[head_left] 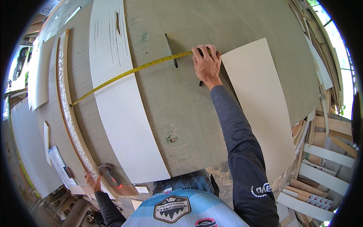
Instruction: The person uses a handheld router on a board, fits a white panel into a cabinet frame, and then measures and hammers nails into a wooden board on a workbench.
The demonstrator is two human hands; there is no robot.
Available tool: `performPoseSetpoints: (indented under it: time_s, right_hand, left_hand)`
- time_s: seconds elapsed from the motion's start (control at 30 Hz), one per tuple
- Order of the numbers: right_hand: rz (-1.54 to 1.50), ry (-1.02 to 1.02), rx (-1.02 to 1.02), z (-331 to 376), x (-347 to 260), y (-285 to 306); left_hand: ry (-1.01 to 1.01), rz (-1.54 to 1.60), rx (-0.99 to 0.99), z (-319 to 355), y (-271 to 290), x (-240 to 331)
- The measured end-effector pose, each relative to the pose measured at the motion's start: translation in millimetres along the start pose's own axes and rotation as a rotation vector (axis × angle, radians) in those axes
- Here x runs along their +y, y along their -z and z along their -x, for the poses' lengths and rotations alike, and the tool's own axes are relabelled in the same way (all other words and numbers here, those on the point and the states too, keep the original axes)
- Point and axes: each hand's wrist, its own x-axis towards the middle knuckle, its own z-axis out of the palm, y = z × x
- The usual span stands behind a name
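My right hand (208,66) is closed around a tape measure, whose case is mostly hidden under the fingers. Its yellow blade (130,71) runs out leftward across a long white board (126,113), and its end reaches a long narrow wooden strip (70,117) with a pale, speckled face. At the strip's near end, my left hand (93,182) grips the edge, fingers on one side and thumb on the other. Close beside that hand lies a hammer (111,178) with a dark and red handle. A slim black pencil-like stick (169,43) lies partly under the blade.
A white panel (261,102) rests on the large grey-green work surface (181,102), right of my forearm. Dark lines and a split mark the white board's far end. Stacked offcuts (325,159) crowd the right side. More pale panels (34,143) stand at left.
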Motion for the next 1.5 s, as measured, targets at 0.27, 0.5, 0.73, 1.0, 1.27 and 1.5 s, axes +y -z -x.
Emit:
performPoseSetpoints:
  time_s: [0.27, 0.5, 0.73, 1.0, 1.27, 1.5]
  right_hand:
    - [0.007, 0.004, -0.023, -3.6, -1.1, 2.3]
    - [0.003, -0.002, -0.009, -3.4, -2.1, 8.6]
    - [0.024, 0.026, 0.017, 0.1, -6.4, 11.5]
    - [0.133, -0.101, -0.225, -4.3, -29.2, 25.9]
    - [-0.007, -0.282, -0.244, 57.3, -86.2, 48.5]
    - [-0.307, -0.021, 0.018, 119.5, -255.4, 86.1]
  left_hand:
    - [0.044, -0.011, -0.006, 0.8, 3.5, 18.6]
    - [-0.029, -0.082, 0.009, 4.1, 5.7, 19.5]
    - [-0.036, -0.031, 0.046, 13.4, 6.0, 32.9]
    - [0.022, 0.011, 0.114, 8.0, 6.1, 36.2]
    - [0.057, 0.059, 0.174, 25.1, 9.3, 31.8]
    - [0.016, 0.177, 0.209, 25.3, 6.4, 33.9]
